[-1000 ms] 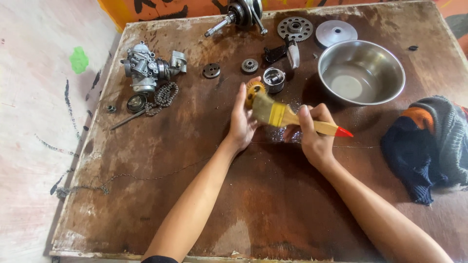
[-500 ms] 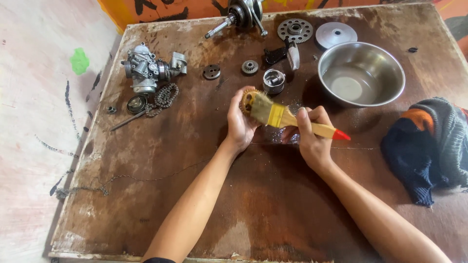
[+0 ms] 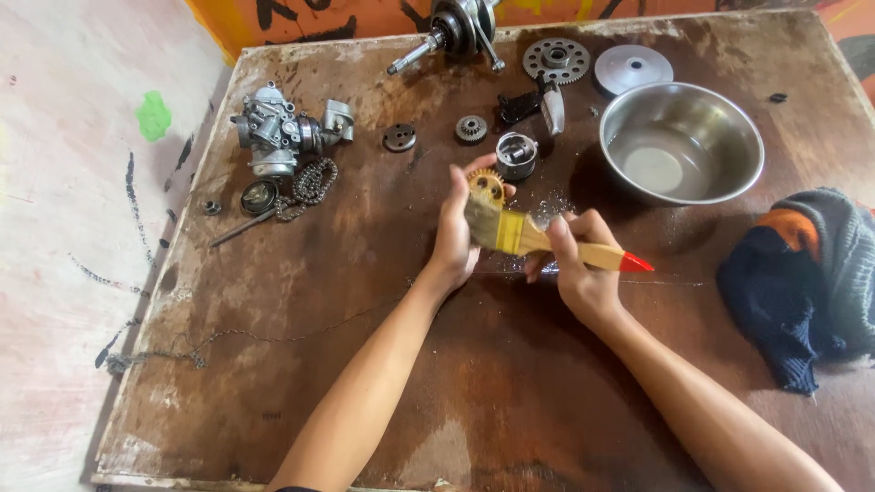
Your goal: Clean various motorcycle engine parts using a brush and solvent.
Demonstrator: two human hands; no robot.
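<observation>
The left hand (image 3: 453, 239) is holding a small brass-coloured gear (image 3: 487, 187) upright above the middle of the counter (image 3: 273, 364). The right hand (image 3: 574, 273) is gripping a paintbrush (image 3: 538, 239), its long axis running leftward, bristles lying against the gear just below its teeth.
</observation>
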